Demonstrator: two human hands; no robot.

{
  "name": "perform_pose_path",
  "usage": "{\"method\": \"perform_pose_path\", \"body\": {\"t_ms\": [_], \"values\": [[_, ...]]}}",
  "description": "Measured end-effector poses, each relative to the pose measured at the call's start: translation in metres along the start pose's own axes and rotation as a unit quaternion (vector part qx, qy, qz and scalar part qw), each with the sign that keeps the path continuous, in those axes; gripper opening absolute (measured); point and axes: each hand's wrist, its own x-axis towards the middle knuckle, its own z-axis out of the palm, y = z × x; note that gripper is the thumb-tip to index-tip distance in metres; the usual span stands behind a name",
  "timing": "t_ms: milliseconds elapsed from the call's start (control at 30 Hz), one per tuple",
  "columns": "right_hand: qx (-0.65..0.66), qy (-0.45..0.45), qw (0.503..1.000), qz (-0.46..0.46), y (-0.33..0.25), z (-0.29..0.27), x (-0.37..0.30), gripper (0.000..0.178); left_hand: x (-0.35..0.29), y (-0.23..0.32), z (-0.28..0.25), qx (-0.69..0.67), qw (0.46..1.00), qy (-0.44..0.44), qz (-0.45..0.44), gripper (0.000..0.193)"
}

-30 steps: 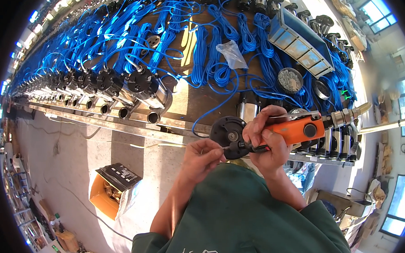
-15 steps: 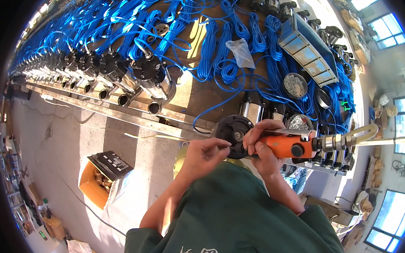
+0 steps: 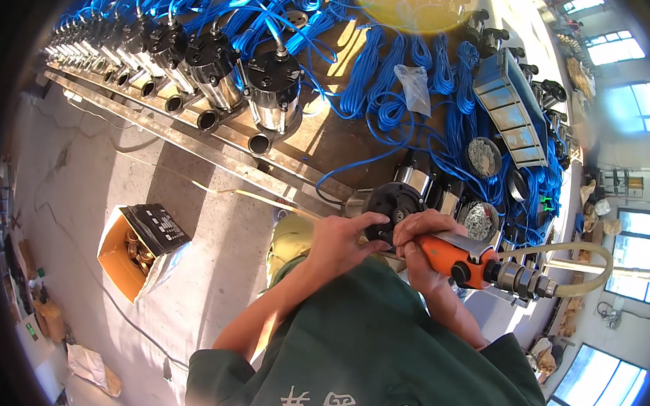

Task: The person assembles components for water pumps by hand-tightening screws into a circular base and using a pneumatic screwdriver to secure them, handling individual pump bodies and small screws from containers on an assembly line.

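A submersible pump [image 3: 393,201] lies on its side at the bench's near edge, its round black end turned toward me. My left hand [image 3: 343,241] has its thumb and forefinger at the left rim of that black end, seemingly gripping it. In my right hand [image 3: 427,251] is an orange air screwdriver [image 3: 447,259], fingers wrapped round its front. Its tip is hidden by the hand, close to the pump's face. A pale air hose [image 3: 602,269] loops from the metal coupling at its rear.
Upright pumps [image 3: 272,90] line the bench's left side. Bundles of blue cable [image 3: 365,73] cover the back. To the right stand a blue-grey crate [image 3: 517,114] and round dishes of small metal parts [image 3: 483,157]. An open cardboard box [image 3: 120,258] sits on the floor at left.
My left thumb and forefinger have spread onto the pump's rim from a loose curl beside it. The screwdriver has tilted, its hose end lower. The whole view has shifted somewhat.
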Motion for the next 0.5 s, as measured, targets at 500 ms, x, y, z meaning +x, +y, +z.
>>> {"method": "perform_pose_path", "body": {"t_ms": [500], "values": [[0.078,0.078,0.983,0.149,-0.018,-0.003,0.000,0.030,0.000,-0.053,-0.009,-0.612,0.719,0.193,-0.265,0.024]]}}
